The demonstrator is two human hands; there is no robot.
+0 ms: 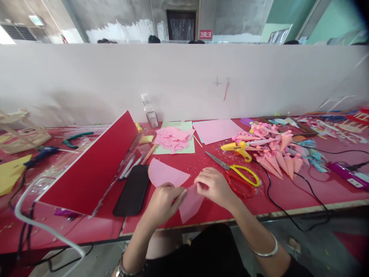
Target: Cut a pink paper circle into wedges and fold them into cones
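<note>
Paper (191, 204) under hands, grip seemingly pinched.

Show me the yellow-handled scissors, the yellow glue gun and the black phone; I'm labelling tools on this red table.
Yellow-handled scissors (234, 169): head view, where blades meet handles.
Yellow glue gun (238, 147): head view, on its body.
Black phone (132, 190): head view, middle of its dark face.

Craft workshop: glue gun (238, 148), scissors (235, 171), paper cones (273, 156)

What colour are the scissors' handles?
Yellow, on the scissors right of the right hand; head view.
</note>
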